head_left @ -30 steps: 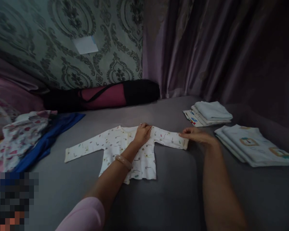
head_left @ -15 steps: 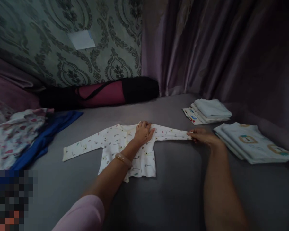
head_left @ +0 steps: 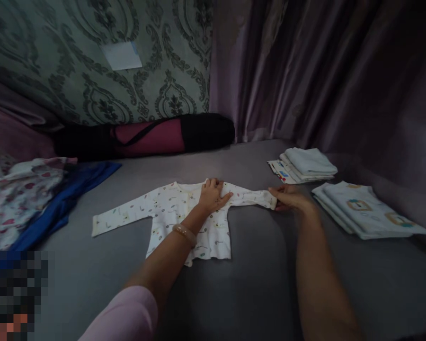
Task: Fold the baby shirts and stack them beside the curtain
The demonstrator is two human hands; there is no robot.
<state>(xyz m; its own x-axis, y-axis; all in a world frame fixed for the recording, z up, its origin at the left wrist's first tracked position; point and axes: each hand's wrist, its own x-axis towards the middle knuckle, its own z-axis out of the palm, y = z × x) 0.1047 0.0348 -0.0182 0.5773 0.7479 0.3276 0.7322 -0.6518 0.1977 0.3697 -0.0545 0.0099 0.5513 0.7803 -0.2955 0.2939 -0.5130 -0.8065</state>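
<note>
A small white long-sleeved baby shirt (head_left: 165,203) with a scattered print lies spread on the grey sheet, both sleeves stretched out sideways. My left hand (head_left: 212,195) rests on it near the right shoulder, thumb spread from the fingers; its fingertips are at the top edge. A pale bangle (head_left: 184,234) circles that wrist, and the forearm covers part of the shirt's body. At the right sleeve's end, my right hand (head_left: 287,197) pinches the cuff between thumb and fingers. That sleeve is slightly bunched and wrinkled.
Folded cloths (head_left: 310,162) and a folded printed stack (head_left: 369,208) lie on the right. Left are a blue garment (head_left: 66,199) and a heart-print garment (head_left: 24,194). A black and maroon long bag (head_left: 152,137) lies along the wall, beside purple curtains (head_left: 270,71).
My right hand has shifted a little left with the cuff, and the sleeve, straight before, is now shorter and more wrinkled. My left hand stays on the shoulder.
</note>
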